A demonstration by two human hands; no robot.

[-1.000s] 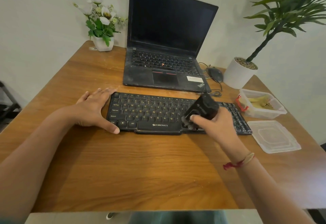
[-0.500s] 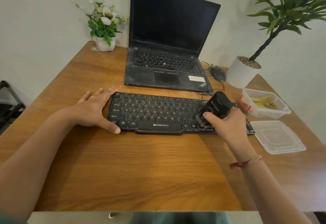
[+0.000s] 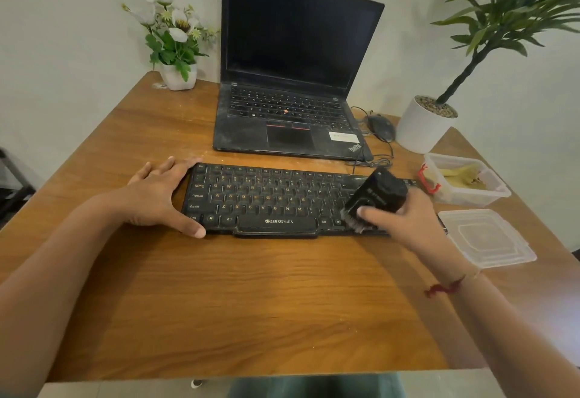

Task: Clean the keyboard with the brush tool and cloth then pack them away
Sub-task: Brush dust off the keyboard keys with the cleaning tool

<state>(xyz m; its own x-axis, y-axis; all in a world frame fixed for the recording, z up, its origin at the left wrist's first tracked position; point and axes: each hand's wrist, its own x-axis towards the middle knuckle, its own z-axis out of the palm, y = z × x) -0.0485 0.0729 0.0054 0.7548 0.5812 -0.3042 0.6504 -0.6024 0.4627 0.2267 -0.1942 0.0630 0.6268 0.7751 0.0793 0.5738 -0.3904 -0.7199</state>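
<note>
A black Zebronics keyboard (image 3: 270,200) lies flat on the wooden table (image 3: 251,303), in front of a laptop. My left hand (image 3: 157,193) rests flat against the keyboard's left end, fingers straight, thumb on the front corner. My right hand (image 3: 405,218) grips a black brush tool (image 3: 376,193), tilted, its grey bristles down on the keys near the right front of the keyboard. The hand hides the keyboard's right end. A yellow cloth (image 3: 461,175) lies inside a clear plastic box (image 3: 489,193) at the right.
An open black laptop (image 3: 292,84) stands behind the keyboard, with a wired mouse (image 3: 381,127) to its right. The box's clear lid (image 3: 486,237) lies near the right edge. A small flower pot (image 3: 177,76) stands back left, a large white plant pot (image 3: 422,124) back right.
My right hand has carried the brush rightward along the keyboard's front rows and has drawn it slightly back to the left. My left hand has stayed at the keyboard's left end.
</note>
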